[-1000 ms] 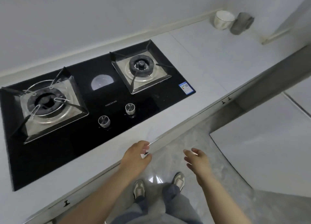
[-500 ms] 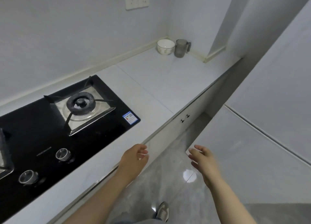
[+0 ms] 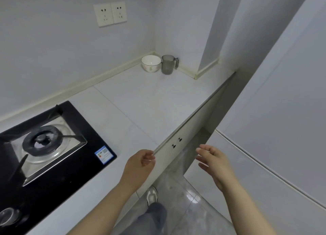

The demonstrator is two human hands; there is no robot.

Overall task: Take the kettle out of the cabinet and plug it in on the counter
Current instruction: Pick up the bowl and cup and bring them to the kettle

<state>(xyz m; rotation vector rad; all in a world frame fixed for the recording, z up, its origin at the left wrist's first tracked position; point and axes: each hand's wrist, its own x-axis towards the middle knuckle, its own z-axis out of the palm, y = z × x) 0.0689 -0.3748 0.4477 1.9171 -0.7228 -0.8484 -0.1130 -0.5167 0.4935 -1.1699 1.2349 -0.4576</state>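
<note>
View swung right since 1 s ago: sockets now upper left, cabinet knobs centre. Left hand, right hand released, empty, near knobs. Kettle unseen; cabinet unopened.

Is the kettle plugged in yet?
Not yet. No kettle shows anywhere, and the wall sockets are empty. Both the left hand and right hand are empty, hovering near the shut cabinet doors' knobs. Opening the cabinet, lifting the kettle out and plugging it in are all left.
</note>
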